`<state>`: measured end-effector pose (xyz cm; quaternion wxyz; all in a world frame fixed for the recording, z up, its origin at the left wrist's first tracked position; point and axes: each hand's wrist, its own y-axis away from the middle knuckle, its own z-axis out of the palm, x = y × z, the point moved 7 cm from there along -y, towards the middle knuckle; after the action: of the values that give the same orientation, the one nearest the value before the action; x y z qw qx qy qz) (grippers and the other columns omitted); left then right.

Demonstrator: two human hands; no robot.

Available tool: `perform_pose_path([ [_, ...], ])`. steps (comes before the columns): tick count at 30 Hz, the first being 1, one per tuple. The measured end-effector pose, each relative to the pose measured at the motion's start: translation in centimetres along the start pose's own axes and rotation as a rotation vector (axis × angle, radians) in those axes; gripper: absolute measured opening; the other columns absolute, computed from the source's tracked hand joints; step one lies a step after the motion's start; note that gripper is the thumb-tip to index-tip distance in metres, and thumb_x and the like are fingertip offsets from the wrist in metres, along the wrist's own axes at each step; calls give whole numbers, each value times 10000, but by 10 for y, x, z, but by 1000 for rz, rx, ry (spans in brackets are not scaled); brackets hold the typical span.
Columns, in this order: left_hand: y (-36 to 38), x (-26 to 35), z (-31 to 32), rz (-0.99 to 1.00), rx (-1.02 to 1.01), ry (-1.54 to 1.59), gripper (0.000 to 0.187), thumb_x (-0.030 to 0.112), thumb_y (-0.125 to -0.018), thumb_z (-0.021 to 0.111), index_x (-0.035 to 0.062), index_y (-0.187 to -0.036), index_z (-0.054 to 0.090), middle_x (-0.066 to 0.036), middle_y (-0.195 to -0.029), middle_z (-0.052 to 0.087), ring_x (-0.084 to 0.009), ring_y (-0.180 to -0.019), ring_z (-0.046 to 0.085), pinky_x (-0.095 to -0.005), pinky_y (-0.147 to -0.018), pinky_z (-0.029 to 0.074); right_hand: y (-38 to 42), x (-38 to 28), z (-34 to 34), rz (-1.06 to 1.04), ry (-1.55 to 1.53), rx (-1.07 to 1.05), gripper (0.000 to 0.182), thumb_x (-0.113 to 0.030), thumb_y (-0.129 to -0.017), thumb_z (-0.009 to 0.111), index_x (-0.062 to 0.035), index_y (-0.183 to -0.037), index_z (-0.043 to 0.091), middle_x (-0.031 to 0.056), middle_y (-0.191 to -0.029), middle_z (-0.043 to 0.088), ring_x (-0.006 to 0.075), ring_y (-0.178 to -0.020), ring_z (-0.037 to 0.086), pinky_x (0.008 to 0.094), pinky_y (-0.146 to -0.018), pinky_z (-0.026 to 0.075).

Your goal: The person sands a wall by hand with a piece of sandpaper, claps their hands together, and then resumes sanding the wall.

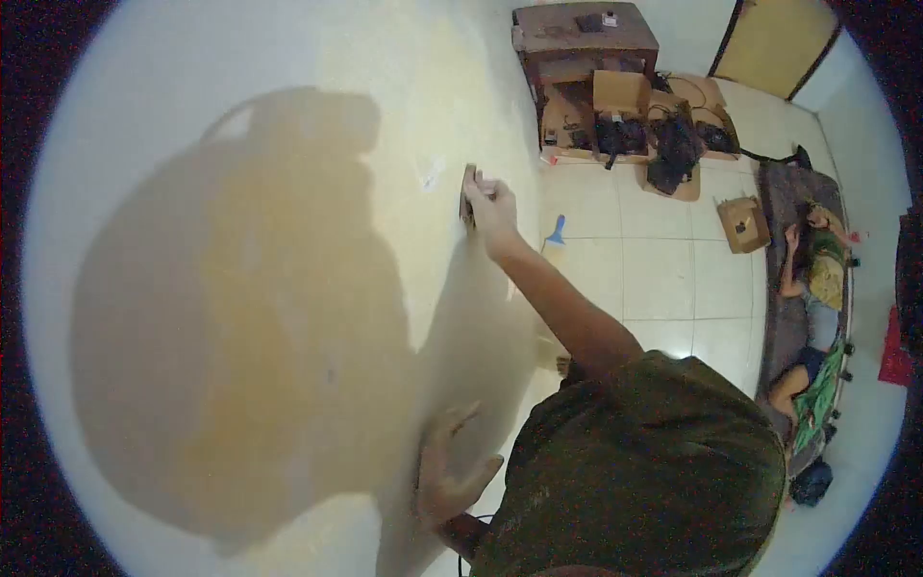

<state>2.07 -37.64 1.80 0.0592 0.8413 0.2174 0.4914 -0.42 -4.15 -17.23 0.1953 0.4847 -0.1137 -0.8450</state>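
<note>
My right hand (pixel 492 207) presses a thin, dark flat piece (pixel 468 195) edge-on near the pale wall (pixel 404 58), its fingers closed round it. What the piece is cannot be made out. Lower in the view, my left hand (pixel 452 476) is at the wall with thumb and fingers spread, holding nothing. The wall has yellowish patches and a small whitish mark (pixel 432 176) left of my right hand. A large shadow covers much of the wall.
A blue-handled scraper (pixel 557 231) lies on the tiled floor (pixel 659 274). Open cardboard boxes (pixel 620 91) with dark items stand by a brown table (pixel 586 34). A small box (pixel 743 226) sits nearer a dark mat (pixel 781 207), where a person (pixel 825 279) lies.
</note>
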Motion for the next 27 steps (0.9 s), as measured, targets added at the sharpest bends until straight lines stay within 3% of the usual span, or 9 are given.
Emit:
perform_pose_path([
  [4,-10,-4,3,-32,72,60,627,175,-863,820,11,-1407,556,-180,-1426,584,-329,-1369,540,-454,-1195,381,33,33,-9,-144,276,8,571,-545,-953,719,3,-873,581,71,-746,601,157,-653,561,345,-612,483],
  [5,-13,-3,4,-44,73,74,624,164,-864,818,12,-1408,555,-179,-1427,582,-330,-1369,540,-455,-1195,382,30,-5,-7,-56,354,39,549,-541,-965,706,-18,-856,579,50,-749,578,147,-690,544,331,-646,477],
  [8,-20,0,6,-34,59,52,612,143,-868,809,9,-1408,553,-175,-1426,577,-334,-1367,542,-456,-1190,387,-14,-7,0,8,88,12,528,-539,-971,699,-41,-844,577,31,-728,544,140,-738,535,331,-676,471],
  [12,-36,1,3,-30,49,124,589,134,-883,784,15,-1411,550,-178,-1416,577,-344,-1357,548,-451,-1174,398,42,29,-8,-83,291,-45,491,-487,-987,701,-34,-868,556,27,-742,559,130,-766,569,333,-684,488],
  [17,-48,23,7,-177,-23,-64,582,99,-889,724,41,-1438,541,-185,-1418,567,-350,-1369,524,-457,-1183,380,-14,-11,7,-92,155,100,395,-401,-1005,711,-67,-858,561,6,-726,517,112,-675,491,308,-652,437],
  [20,-51,10,4,-189,-18,12,602,87,-870,715,44,-1445,540,-183,-1398,568,-353,-1375,510,-461,-1193,365,51,-8,12,-170,284,-13,444,-434,-1001,707,-56,-839,540,-1,-729,491,112,-678,488,308,-625,432],
  [21,-49,3,5,-200,-10,62,610,85,-863,715,43,-1446,540,-182,-1389,569,-355,-1376,506,-463,-1196,361,61,-10,14,-102,134,-97,454,-436,-998,708,-52,-830,532,-6,-740,467,115,-696,467,309,-627,417],
  [24,-47,-2,6,-220,-11,45,628,105,-853,725,37,-1447,536,-186,-1396,564,-359,-1372,511,-468,-1193,365,-9,10,8,-90,125,-32,436,-426,-995,714,-65,-830,533,-10,-752,465,116,-707,458,305,-620,403],
  [27,-57,5,6,-258,-23,51,626,122,-863,724,53,-1456,535,-195,-1438,545,-356,-1384,506,-472,-1194,367,18,5,6,-150,206,-17,444,-426,-998,711,-67,-823,519,-7,-761,501,111,-699,482,297,-617,419],
])
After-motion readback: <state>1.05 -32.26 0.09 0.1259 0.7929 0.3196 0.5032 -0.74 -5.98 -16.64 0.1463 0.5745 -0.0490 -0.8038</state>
